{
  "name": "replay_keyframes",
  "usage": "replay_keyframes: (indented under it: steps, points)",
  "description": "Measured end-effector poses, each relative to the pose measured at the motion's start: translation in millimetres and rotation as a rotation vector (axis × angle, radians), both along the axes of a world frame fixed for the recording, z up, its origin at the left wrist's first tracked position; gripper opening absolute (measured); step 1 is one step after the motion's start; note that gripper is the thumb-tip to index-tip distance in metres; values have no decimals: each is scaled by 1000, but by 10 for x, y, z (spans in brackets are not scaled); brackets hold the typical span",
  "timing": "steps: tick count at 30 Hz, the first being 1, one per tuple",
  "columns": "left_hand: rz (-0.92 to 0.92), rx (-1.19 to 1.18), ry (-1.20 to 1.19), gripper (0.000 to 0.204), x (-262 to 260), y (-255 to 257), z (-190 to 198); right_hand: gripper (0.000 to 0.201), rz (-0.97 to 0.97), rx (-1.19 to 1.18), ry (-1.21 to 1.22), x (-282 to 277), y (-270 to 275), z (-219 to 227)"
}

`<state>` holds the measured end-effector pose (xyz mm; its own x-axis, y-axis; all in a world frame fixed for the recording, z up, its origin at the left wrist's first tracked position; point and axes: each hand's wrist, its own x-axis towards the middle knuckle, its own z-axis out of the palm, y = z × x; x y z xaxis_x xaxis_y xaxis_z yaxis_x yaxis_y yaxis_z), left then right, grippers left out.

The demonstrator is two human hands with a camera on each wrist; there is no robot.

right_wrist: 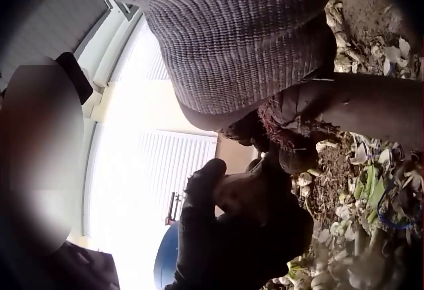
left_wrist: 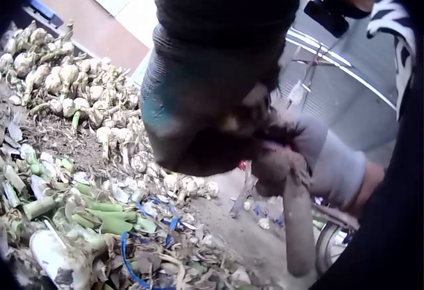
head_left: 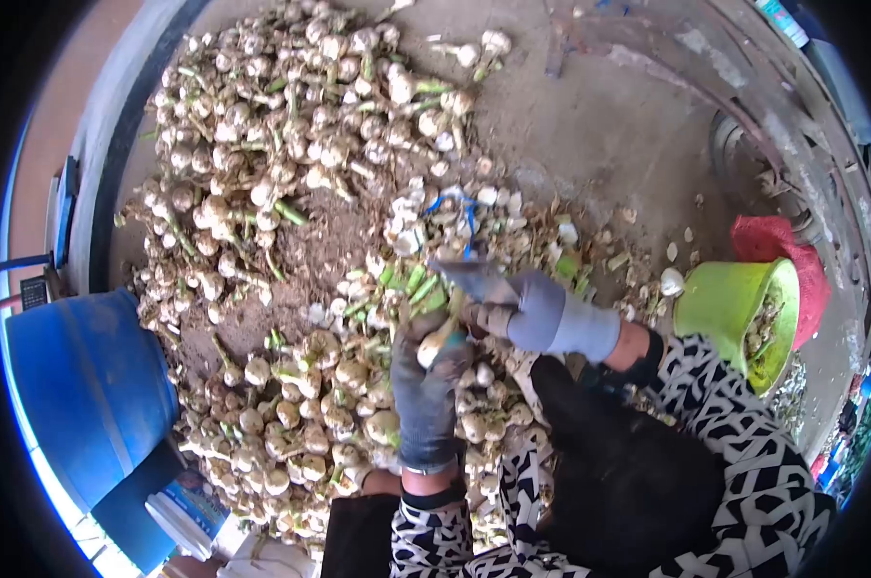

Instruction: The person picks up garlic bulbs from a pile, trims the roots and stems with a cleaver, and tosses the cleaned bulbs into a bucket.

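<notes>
Both hands, in dirty grey work gloves with bare fingertips, meet over a garlic heap. My left hand grips a pale garlic bulb, its stem pointing up toward the other hand. The bulb also shows, shaded, in the right wrist view. My right hand holds a knife-like tool with a broad grey blunt-ended piece jutting out, hanging downward in the left wrist view. Its fingers are close against the garlic stem; exactly where the tool meets the stem is hidden by the hands.
A large garlic pile spreads across the ground, with trimmed green stems and blue twine in the middle. A blue barrel stands left. At right are a lime-green bucket and a red sack.
</notes>
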<state>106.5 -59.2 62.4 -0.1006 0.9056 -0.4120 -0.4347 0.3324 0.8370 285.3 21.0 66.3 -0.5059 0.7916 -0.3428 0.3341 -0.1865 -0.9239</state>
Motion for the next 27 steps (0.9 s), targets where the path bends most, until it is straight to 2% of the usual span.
replay_keyframes:
  steps: [1,2,4,5,7,8,9,10,11,12,13,14,15,16,17,18,19,20,21,22,23,24,26,27]
  points:
    - [58,77,-60,67,51,15,11,9,-107,234,43,-27,-7,42]
    - [29,6,81,72,79,35,149,14,-53,395,-26,36,-12,-78]
    - [13,127,-32,70,54,-10,160,20,240,218,-272,123,49,-278]
    - [-49,80,23,70,-61,-77,252,20,236,232,-274,142,106,-467]
    - [-27,181,72,61,-197,-142,307,30,517,179,-804,165,385,-799]
    - [-14,232,96,57,-266,-180,335,35,320,92,-731,185,609,-711]
    - [-111,32,217,50,-452,-276,360,36,143,122,-799,127,844,-646]
    - [-205,-158,338,44,-698,-360,386,35,17,383,-646,154,1072,-723]
    - [-326,-240,492,39,-977,-559,166,31,-31,430,-737,57,1341,-721]
    - [-439,-331,645,34,-1173,-697,-49,27,12,548,-701,-27,1600,-709]
    - [-590,-259,1013,26,-1175,-625,75,28,46,539,-765,-144,1875,-779]
    - [-569,-268,1025,26,-1184,-600,55,29,81,527,-833,-272,2067,-905]
    - [-427,-297,1008,23,-1175,-570,-29,29,88,543,-820,-369,2149,-1031]
    - [-288,-317,986,21,-1141,-503,-72,29,120,497,-928,-431,2227,-1147]
    - [-267,-467,793,21,-993,-241,123,30,149,448,-1036,-481,2269,-1117]
    - [-34,-282,536,35,-938,-221,-132,30,82,434,-930,-472,2161,-1114]
    - [38,-273,351,47,-786,-58,-74,34,-134,384,-683,-466,1950,-1100]
    - [10,-309,240,63,-654,149,-36,40,-126,272,-595,-461,1712,-909]
    - [-58,-184,178,77,-592,231,-234,36,-198,-4,-217,-443,1411,-913]
    - [-35,-130,52,77,-470,341,-294,26,-247,-242,66,-483,1103,-689]
    - [12,-114,-34,72,-358,448,-344,21,-115,-305,188,-414,857,-683]
    - [62,-69,-138,67,-242,523,-340,19,-182,-422,456,-430,546,-551]
    - [-18,78,220,60,-273,528,-353,16,-99,-538,471,-302,241,-423]
    - [7,134,276,54,-213,510,-228,17,-36,-478,320,-235,195,-232]
